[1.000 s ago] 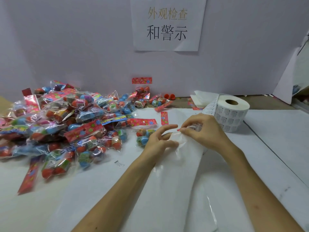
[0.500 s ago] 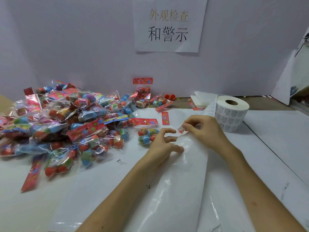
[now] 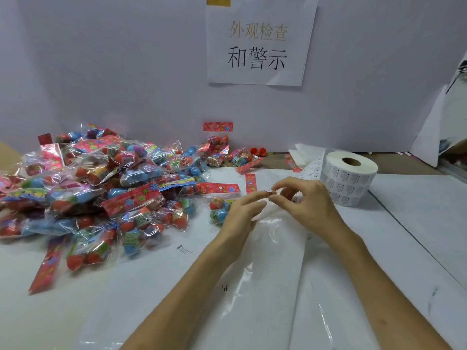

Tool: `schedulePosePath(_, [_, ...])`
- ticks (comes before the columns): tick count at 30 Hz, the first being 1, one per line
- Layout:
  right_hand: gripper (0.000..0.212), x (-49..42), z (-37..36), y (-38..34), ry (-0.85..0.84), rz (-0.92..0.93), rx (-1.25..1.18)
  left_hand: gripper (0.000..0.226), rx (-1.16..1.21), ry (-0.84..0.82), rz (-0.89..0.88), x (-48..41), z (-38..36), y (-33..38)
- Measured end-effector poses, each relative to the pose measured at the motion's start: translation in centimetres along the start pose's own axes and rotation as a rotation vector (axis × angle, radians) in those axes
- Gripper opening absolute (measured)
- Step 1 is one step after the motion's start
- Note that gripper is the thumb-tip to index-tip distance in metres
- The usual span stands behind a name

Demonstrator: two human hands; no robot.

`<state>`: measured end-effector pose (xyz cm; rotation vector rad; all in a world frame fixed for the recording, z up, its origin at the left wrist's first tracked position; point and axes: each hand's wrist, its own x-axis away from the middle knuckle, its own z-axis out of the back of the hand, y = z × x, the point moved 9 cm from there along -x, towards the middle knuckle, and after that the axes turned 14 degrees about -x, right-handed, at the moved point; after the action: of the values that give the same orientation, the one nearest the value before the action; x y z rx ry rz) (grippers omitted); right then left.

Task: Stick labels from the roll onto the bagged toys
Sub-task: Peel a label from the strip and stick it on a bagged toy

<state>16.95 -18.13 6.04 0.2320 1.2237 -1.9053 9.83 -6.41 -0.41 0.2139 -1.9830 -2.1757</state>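
Observation:
My right hand (image 3: 307,202) pinches a small white label (image 3: 272,192) between thumb and forefinger, just left of the label roll (image 3: 350,181). My left hand (image 3: 241,213) reaches in from the left, its straight forefinger touching the same label. A loose strip of labels (image 3: 313,168) hangs off the roll behind my right hand. One bagged toy (image 3: 219,208) with red, blue and green balls lies just left of my left hand. A big pile of bagged toys (image 3: 101,188) covers the left of the table.
A clear plastic sheet (image 3: 273,251) lies under both hands on the white table (image 3: 417,223). Red header cards (image 3: 250,183) lie loose behind the hands. A paper sign (image 3: 257,44) hangs on the back wall. Folded white paper (image 3: 303,151) sits behind the roll.
My left hand has risen and stretched its forefinger to the label in my right hand's pinch. My right hand has shifted slightly up and left off the plastic.

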Motion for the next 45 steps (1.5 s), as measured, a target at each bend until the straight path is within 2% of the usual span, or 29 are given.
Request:
schedulePosePath(4, [0.025, 0.1, -0.3, 0.1, -0.025, -0.011, 0.016, 0.034, 0.005, 0.024, 0.0, 0.0, 0.5, 0.3])
schedulePosePath(10, [0.017, 0.0, 0.5, 0.6, 0.054, -0.117, -0.199, 0.047, -0.124, 0.109, -0.073, 0.1, 0.8, 0.6])
schedulePosePath(15, [0.007, 0.1, 0.3, 0.4, 0.031, -0.135, -0.238, 0.032, -0.302, 0.122, -0.124, 0.1, 0.6, 0.6])
schedulePosePath(21, [0.008, 0.0, 0.2, 0.4, 0.023, -0.122, -0.262, 0.039, -0.387, 0.151, -0.154, 0.3, 0.9, 1.0])
schedulePosePath(26, [0.014, -0.1, 0.3, 0.3, 0.089, -0.12, -0.354, 0.049, -0.261, 0.347, -0.106, 0.1, 3.8, 1.0])
schedulePosePath(28, [0.015, -0.1, 0.4, 0.4, 0.094, -0.111, -0.359, 0.043, -0.269, 0.472, -0.097, 0.4, 5.9, 1.1])
schedulePosePath(31, [0.01, 0.1, -0.5, 0.9, 0.007, -0.116, -0.202, 0.026, -0.483, 0.647, -0.074, 1.0, 8.7, 1.5])
schedulePosePath(35, [0.016, 0.6, -1.8, 2.6, -0.112, -0.207, -0.089, 0.025, -0.759, 0.781, -0.128, 1.5, 10.7, 2.6])
schedulePosePath(37, [0.019, 0.7, -2.0, 3.2, -0.142, -0.246, -0.05, 0.026, -0.854, 0.771, -0.111, 1.4, 11.0, 2.6])
schedulePosePath(42, [0.018, 1.0, -2.1, 4.1, -0.18, -0.305, 0.038, 0.029, -1.036, 0.703, 0.058, 1.0, 11.2, 1.0])
schedulePosePath(45, [0.018, 1.0, -2.1, 4.4, -0.179, -0.316, 0.037, 0.044, -1.241, 0.648, 0.15, 0.8, 10.7, 0.7])
